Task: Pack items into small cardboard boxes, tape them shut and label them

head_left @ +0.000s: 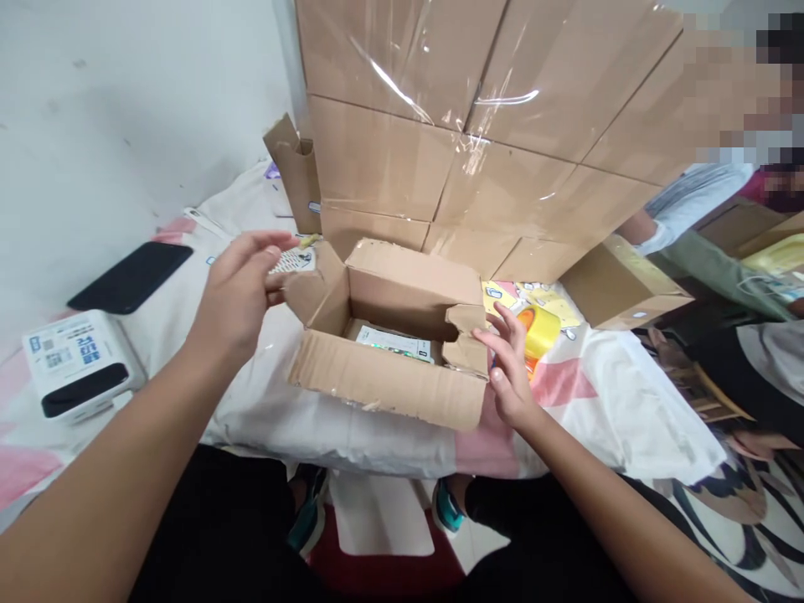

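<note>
- Left forearm (pixel 131 452) nearest, from 7 o'clock; left hand (pixel 235 289) at 10 o'clock of open cardboard box (pixel 389 385), fingers curled by left flap (pixel 317 280); can't tell if pinching.
- Right hand (pixel 510 368), box's 3 o'clock: fingers loosely spread, touching right flap (pixel 468 345), likely steadying it.
- Front flap folded out at 6 o'clock, presumably for access; flat packet (pixel 395 342) inside.
- Wrapped cartons (pixel 383 159), 12 o'clock, film probably bundling them.
</note>
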Tool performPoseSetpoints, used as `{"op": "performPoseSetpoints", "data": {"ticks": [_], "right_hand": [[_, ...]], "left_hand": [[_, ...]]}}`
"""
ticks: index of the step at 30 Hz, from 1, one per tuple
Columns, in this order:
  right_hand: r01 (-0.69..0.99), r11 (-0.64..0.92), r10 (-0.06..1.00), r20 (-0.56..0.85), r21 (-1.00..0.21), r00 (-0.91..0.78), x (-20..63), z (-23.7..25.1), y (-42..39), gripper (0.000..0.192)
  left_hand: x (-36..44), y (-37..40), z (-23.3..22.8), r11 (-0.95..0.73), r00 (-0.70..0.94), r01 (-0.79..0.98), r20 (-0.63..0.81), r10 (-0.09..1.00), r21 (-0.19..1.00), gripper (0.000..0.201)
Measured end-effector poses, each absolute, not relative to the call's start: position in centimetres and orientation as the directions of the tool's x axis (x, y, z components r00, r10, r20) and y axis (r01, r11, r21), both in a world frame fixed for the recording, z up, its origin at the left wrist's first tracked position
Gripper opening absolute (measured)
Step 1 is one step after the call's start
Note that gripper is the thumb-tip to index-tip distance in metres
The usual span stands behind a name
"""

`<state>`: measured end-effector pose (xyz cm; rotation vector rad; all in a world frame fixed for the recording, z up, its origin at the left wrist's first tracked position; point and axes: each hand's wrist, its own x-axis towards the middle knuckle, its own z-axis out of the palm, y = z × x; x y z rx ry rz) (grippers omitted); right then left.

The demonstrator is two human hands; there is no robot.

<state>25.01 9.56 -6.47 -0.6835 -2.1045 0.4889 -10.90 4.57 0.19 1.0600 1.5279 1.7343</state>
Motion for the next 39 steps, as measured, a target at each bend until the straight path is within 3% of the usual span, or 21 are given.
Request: {"op": "performPoseSetpoints", "data": {"ticks": [3,6,8,10,12,13,15,19,22,24,27,29,31,33,35,39], "right_hand": [[0.264,0.760,0.635,0.590,-0.594,-0.500,24.6,-5.3,9.8,0.037],[0.247,0.694,0.698,0.549,-0.676,-0.459,24.1,-4.4,9.8,0.027],[0.231,0.618,0.761,0.497,-0.752,-0.417,23.8,-4.2,9.9,0.021],[0.197,0.537,0.807,0.433,-0.820,-0.401,23.6,-4.1,10.0,0.033],[0.169,0.512,0.815,0.414,-0.842,-0.405,23.6,-4.1,10.1,0.061],[0.167,0.533,0.804,0.434,-0.830,-0.407,23.7,-4.0,10.2,0.070],[0.200,0.619,0.751,0.500,-0.759,-0.431,24.1,-3.7,10.2,0.072],[0.267,0.795,0.567,0.512,-0.544,-0.645,25.6,-3.1,10.5,0.063],[0.263,0.867,0.454,0.453,-0.423,-0.767,26.3,-3.4,10.5,0.091],[0.286,0.867,0.468,0.471,-0.409,-0.748,25.9,-3.7,10.1,0.104],[0.281,0.775,0.611,0.558,-0.567,-0.561,24.5,-3.8,9.1,0.079],[0.232,0.671,0.722,0.549,-0.704,-0.421,23.6,-3.6,8.5,0.058],[0.195,0.605,0.776,0.517,-0.772,-0.361,23.3,-3.3,8.3,0.050],[0.188,0.641,0.743,0.542,-0.744,-0.392,23.6,-3.1,8.5,0.050],[0.171,0.738,0.638,0.592,-0.653,-0.493,24.3,-3.1,8.8,0.055],[0.173,0.869,0.440,0.564,-0.464,-0.699,24.8,-3.4,8.7,0.081]], "left_hand": [[-9.9,4.4,0.1,-0.159,-0.407,-0.049,0.126,0.905,0.986,0.036],[-9.0,4.4,-0.9,-0.158,-0.296,0.197,0.212,0.931,0.968,0.038],[-8.5,4.6,-1.7,-0.138,-0.269,0.292,0.220,0.938,0.946,0.054],[-8.2,4.8,-2.3,-0.076,-0.236,0.258,0.139,0.962,0.963,0.071],[-7.9,5.1,-2.6,-0.047,-0.198,0.153,0.077,0.977,0.987,0.077],[-7.8,5.2,-2.6,-0.059,-0.193,0.104,0.078,0.978,0.993,0.077],[-7.5,5.3,-2.6,-0.125,-0.211,0.057,0.134,0.968,0.991,0.068],[-7.5,5.5,-2.5,-0.185,-0.182,0.256,0.235,0.955,0.949,0.042],[-7.7,5.4,-2.4,-0.177,-0.153,0.304,0.232,0.961,0.936,0.040],[-7.7,5.2,-2.3,-0.178,-0.155,0.263,0.224,0.962,0.948,0.042],[-7.5,4.8,-1.8,-0.156,-0.136,0.179,0.181,0.974,0.971,0.056],[-7.5,4.5,-1.6,-0.148,-0.108,0.089,0.158,0.982,0.985,0.069],[-7.5,4.5,-1.5,-0.146,-0.088,-0.003,0.145,0.986,0.989,0.080],[-7.6,4.6,-1.6,-0.151,-0.092,-0.008,0.149,0.984,0.989,0.084],[-7.6,4.9,-1.8,-0.175,-0.101,0.064,0.180,0.978,0.983,0.082],[-7.6,5.3,-2.0,-0.186,-0.126,0.032,0.189,0.974,0.982,0.078]]}}
